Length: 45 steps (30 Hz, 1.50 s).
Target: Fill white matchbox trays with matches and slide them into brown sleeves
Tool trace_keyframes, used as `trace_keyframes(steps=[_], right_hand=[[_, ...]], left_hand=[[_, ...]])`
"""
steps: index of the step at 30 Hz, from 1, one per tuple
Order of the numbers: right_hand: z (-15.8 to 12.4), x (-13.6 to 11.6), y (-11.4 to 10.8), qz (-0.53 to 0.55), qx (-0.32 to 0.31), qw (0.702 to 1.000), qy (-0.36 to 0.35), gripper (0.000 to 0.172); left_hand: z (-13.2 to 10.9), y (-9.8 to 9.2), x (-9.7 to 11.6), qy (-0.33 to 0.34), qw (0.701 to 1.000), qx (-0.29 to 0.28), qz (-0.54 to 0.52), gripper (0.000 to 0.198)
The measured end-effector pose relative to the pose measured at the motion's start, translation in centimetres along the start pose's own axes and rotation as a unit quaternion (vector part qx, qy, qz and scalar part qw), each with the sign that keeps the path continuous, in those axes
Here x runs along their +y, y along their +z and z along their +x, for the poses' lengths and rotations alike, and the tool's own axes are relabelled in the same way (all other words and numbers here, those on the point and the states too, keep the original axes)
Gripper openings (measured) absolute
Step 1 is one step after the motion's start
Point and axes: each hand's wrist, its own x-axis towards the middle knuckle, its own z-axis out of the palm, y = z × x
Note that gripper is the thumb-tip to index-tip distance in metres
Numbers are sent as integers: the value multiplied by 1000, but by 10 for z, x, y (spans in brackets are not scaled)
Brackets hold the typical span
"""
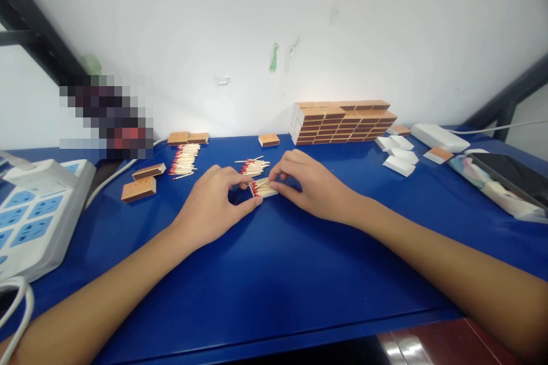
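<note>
A small white matchbox tray (pixel 269 194) holding red-tipped matches lies on the blue table in front of me. My left hand (pixel 218 199) grips its left end between thumb and fingers. At the tray's right end, my right hand (pixel 306 185) has thumb and index finger pinched at the match ends; whether it holds one is too small to tell. Just behind the tray is a loose pile of matches (pixel 253 167). A larger heap of matches (pixel 185 159) sits farther left.
Stacked matchboxes (pixel 346 122) stand against the wall at the back right, near white empty trays (pixel 399 164). Single matchboxes (pixel 269 140) lie at the back and left. A power strip (pixel 47 211) is far left; a phone (pixel 511 177) lies far right.
</note>
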Motion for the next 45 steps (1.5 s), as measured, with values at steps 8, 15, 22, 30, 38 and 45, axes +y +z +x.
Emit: trace_keyframes(steps=[8, 15, 22, 30, 38, 45], right_hand=[[-1, 1, 1, 11, -7, 1000, 7, 7], [0, 0, -1, 15, -15, 999, 24, 12], [-1, 1, 0, 24, -9, 1000, 6, 14], [1, -1, -3, 45, -14, 999, -1, 16], [-1, -1, -3, 58, -20, 998, -25, 25], [-1, 3, -6, 52, -15, 998, -33, 32]], left_hand=[[-2, 2, -1, 15, 1000, 3, 12, 31], [-3, 2, 0, 22, 1000, -1, 3, 29], [-3, 2, 0, 26, 1000, -1, 5, 29], [-2, 1, 1, 24, 1000, -9, 9, 30], [-3, 2, 1, 30, 999, -10, 6, 28], [-3, 1, 1, 29, 999, -13, 7, 29]])
